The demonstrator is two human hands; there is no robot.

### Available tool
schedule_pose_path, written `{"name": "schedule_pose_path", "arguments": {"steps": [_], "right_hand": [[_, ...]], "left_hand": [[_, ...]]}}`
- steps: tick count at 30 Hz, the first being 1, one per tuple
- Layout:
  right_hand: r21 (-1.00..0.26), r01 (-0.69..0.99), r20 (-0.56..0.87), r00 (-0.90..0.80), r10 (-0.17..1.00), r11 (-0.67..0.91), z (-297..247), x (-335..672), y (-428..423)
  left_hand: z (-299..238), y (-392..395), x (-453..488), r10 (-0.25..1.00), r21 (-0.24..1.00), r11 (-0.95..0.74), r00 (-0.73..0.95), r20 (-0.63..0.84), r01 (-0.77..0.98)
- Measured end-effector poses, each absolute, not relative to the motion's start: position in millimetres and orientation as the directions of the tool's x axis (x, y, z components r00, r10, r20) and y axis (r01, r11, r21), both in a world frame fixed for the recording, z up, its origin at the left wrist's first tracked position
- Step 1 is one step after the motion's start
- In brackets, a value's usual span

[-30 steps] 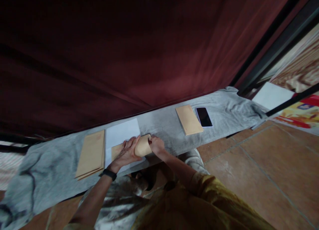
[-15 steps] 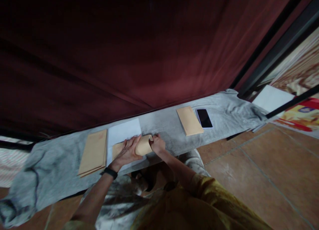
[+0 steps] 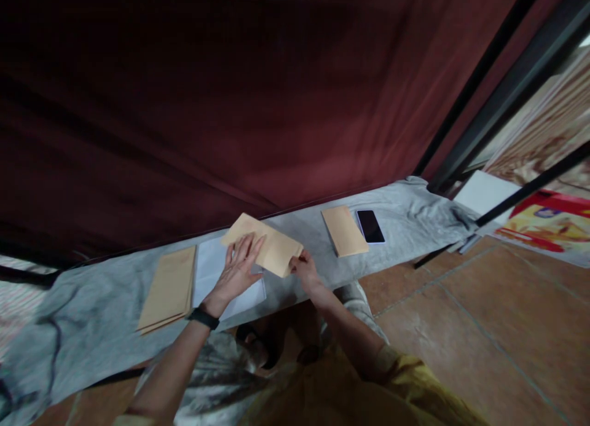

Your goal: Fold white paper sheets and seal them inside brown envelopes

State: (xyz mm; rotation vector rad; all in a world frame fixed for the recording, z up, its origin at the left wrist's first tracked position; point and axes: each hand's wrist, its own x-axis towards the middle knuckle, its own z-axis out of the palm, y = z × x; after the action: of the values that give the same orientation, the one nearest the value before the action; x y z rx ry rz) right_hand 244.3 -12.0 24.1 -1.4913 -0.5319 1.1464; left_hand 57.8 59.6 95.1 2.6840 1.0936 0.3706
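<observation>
A tan paper envelope [image 3: 276, 248] lies slantwise between my hands, partly over a stack of white paper [image 3: 209, 263]. My left hand [image 3: 237, 272] rests on the envelope's left part with fingers stretched out and spread. At its lower right end, my right hand [image 3: 304, 269] pinches the edge near the opening; its fingertips are partly hidden. A pile of tan envelopes [image 3: 168, 284] lies left of the white paper. More tan envelopes [image 3: 345, 230] lie to the right of my right hand, beside a dark-screened phone [image 3: 370, 226].
A grey cloth [image 3: 92, 309] covers the long narrow bench under everything. Behind it hangs a dark red curtain [image 3: 286, 137]. Black metal bars [image 3: 488, 88] stand at the right, near a white board [image 3: 483, 195] and a red and yellow printed package [image 3: 548, 223]. Below is tiled floor [image 3: 465, 327].
The envelope, curled over between my hands before, now lies flatter and turned slantwise, its left end farther from me. My right hand has shifted slightly right. The view has tilted a little.
</observation>
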Motion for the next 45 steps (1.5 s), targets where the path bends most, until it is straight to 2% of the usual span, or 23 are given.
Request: {"name": "schedule_pose_path", "arguments": {"steps": [2,3,4,5,6,8,10,16,25,27,28,29,31,33,34,36,41,43,45], "right_hand": [[-0.912,-0.351,-0.370,0.482,0.794,-0.211,16.5,249.3,-18.1],[-0.896,-0.415,-0.373,0.510,0.775,-0.158,11.7,250.2,-21.0],[-0.873,-0.478,-0.377,0.535,0.756,-0.097,6.6,249.9,-23.6],[-0.841,-0.540,-0.384,0.560,0.734,-0.029,1.2,248.7,-25.9],[-0.808,-0.589,-0.393,0.580,0.714,0.034,-4.0,246.9,-27.8],[-0.771,-0.630,-0.401,0.595,0.696,0.095,-13.1,242.9,-30.7],[-0.760,-0.640,-0.401,0.596,0.696,0.110,-19.5,240.2,-33.0],[-0.778,-0.623,-0.365,0.556,0.746,0.084,-24.2,242.1,-40.5],[-0.858,-0.507,-0.378,0.519,0.766,-0.080,-30.9,267.8,-60.7],[-0.917,-0.392,-0.311,0.586,0.748,-0.073,-30.2,282.3,-72.3],[-0.988,-0.150,-0.130,0.628,0.767,-0.044,-29.1,289.5,-77.8],[-0.995,0.099,0.059,0.590,0.805,0.001,-27.6,296.1,-82.6],[-0.878,0.459,0.309,0.333,0.891,0.133,-24.7,306.4,-88.7],[-0.730,0.632,0.375,0.049,0.926,0.263,-23.6,312.8,-89.7],[-0.676,0.672,0.369,-0.047,0.928,0.303,-24.0,315.0,-88.7],[-0.621,0.712,0.347,-0.124,0.930,0.326,-26.5,318.6,-85.0],[-0.622,0.727,0.333,-0.092,0.938,0.292,-35.2,325.0,-73.6],[-0.618,0.738,0.322,-0.075,0.944,0.270,-36.6,325.1,-70.2],[-0.605,0.760,0.305,-0.056,0.951,0.239,-36.5,323.6,-67.8]], "left_hand": [[79.4,40.2,74.8,0.838,0.587,-0.516,0.508,0.197,0.624],[68.3,28.2,84.1,0.907,0.754,-0.363,0.393,0.151,0.547],[56.4,15.8,93.6,0.970,0.888,-0.149,0.240,0.046,0.436],[44.9,3.8,103.1,0.982,0.954,0.076,0.143,-0.122,0.291],[34.7,-6.9,112.2,0.950,0.956,0.268,0.134,-0.283,0.122],[20.8,-21.5,128.1,0.838,0.833,0.539,0.184,-0.514,-0.129],[15.9,-25.8,139.4,0.792,0.757,0.610,0.195,-0.578,-0.234],[20.1,-13.1,148.8,0.834,0.810,0.552,0.154,-0.531,-0.199],[13.8,-3.7,138.2,0.874,0.878,0.474,0.084,-0.478,0.064],[13.4,-2.1,134.4,0.882,0.882,0.453,0.078,-0.465,0.130],[13.6,-1.6,132.7,0.885,0.882,0.442,0.079,-0.458,0.162],[13.9,-1.0,131.2,0.888,0.881,0.432,0.083,-0.453,0.191],[14.9,0.3,128.9,0.887,0.874,0.416,0.101,-0.451,0.250],[15.6,2.5,127.8,0.881,0.862,0.403,0.126,-0.457,0.307],[15.8,4.0,127.7,0.877,0.855,0.396,0.136,-0.460,0.336],[15.7,6.8,128.0,0.876,0.838,0.379,0.138,-0.462,0.393],[17.8,-3.6,129.4,0.910,0.795,0.311,0.078,-0.407,0.521],[19.5,-19.5,129.8,0.956,0.769,0.199,0.052,-0.289,0.607],[19.1,-38.9,131.1,0.993,0.638,-0.100,0.116,0.017,0.763]]}}
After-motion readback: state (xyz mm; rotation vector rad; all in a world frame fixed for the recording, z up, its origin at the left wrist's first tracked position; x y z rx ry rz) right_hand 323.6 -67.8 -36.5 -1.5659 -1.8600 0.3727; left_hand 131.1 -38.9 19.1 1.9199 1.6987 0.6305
